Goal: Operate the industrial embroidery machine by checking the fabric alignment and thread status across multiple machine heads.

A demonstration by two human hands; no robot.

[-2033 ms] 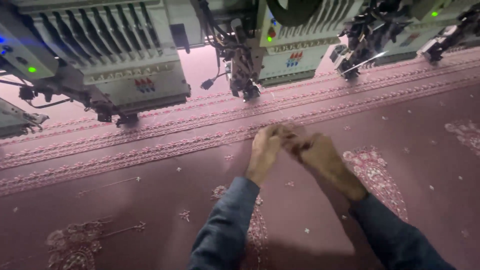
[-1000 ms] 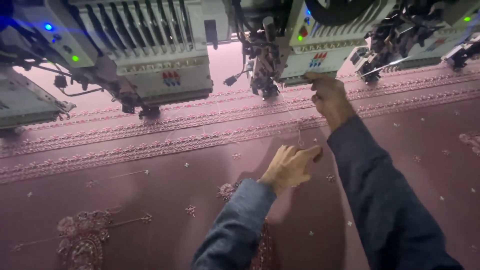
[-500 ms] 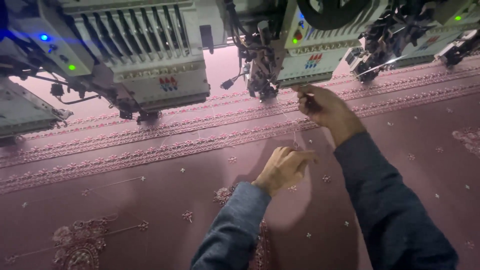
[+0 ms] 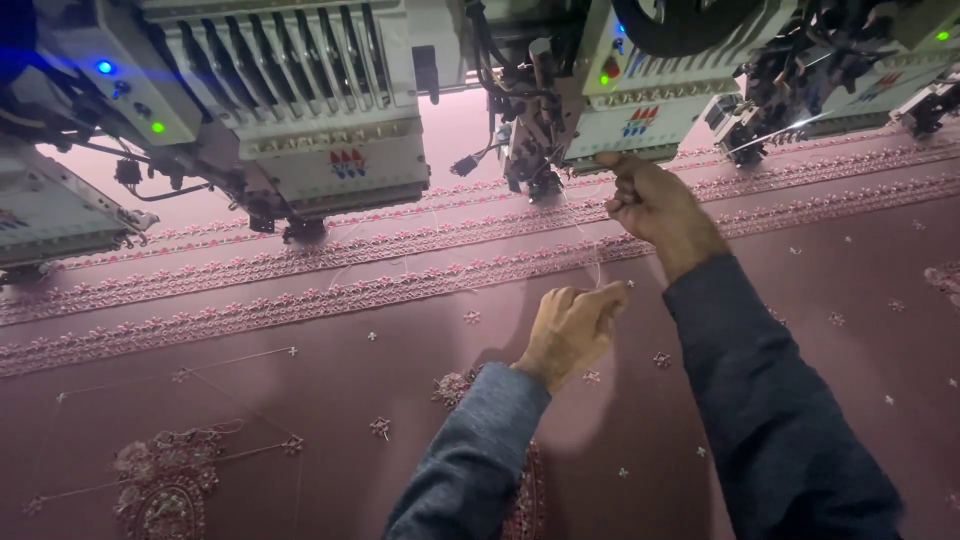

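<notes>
Right hand (image 4: 655, 205) and left hand (image 4: 572, 325) pinch a thread (image 4: 590, 255) below the machine head (image 4: 620, 100). Fine and limp (likely easy to snap), it seems best gripped between fingertips.

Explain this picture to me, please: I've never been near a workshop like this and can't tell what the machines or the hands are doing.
The view comes from a camera on the person's head, looking down at their own two arms in dark blue sleeves. Along the top runs a row of embroidery machine heads with small lit lamps. Beneath them lies a wide pink fabric already stitched with flowered border bands and a round floral motif. The right hand is raised near the needles of the middle head. The left hand is lower, fingers pinched. A thin thread seems to run between the hands.
</notes>
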